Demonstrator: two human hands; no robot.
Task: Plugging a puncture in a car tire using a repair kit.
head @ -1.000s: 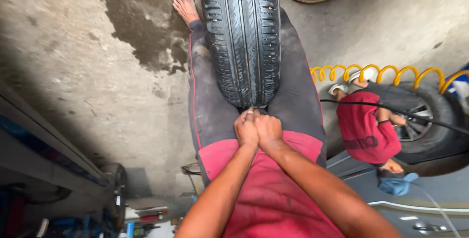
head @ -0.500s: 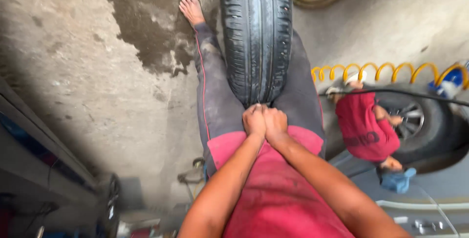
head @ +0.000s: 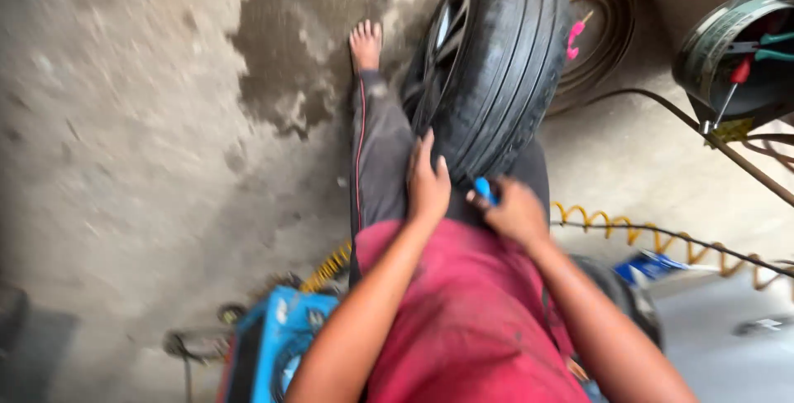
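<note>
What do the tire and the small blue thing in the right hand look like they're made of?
Tire: black rubber, matte, with long grooved tread ribs. Blue thing in the right hand: probably plastic, going by its bright even colour, but it is blurred and mostly hidden. Left hand rests on the tire's sidewall.

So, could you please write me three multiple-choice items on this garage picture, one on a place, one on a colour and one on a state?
1. Where does the left hand rest?
A. on the tyre's edge
B. on the blue machine
C. on the coiled hose

2. What colour is the small tool in the right hand?
A. green
B. blue
C. white

3. How does the tyre stand?
A. flat on the floor
B. hung on a wall
C. upright between the person's legs

Answers: 1 A, the palm lies against the tread's left edge; 2 B, a blue tip shows above the fingers; 3 C, its tread faces the camera, a leg on either side.
</note>
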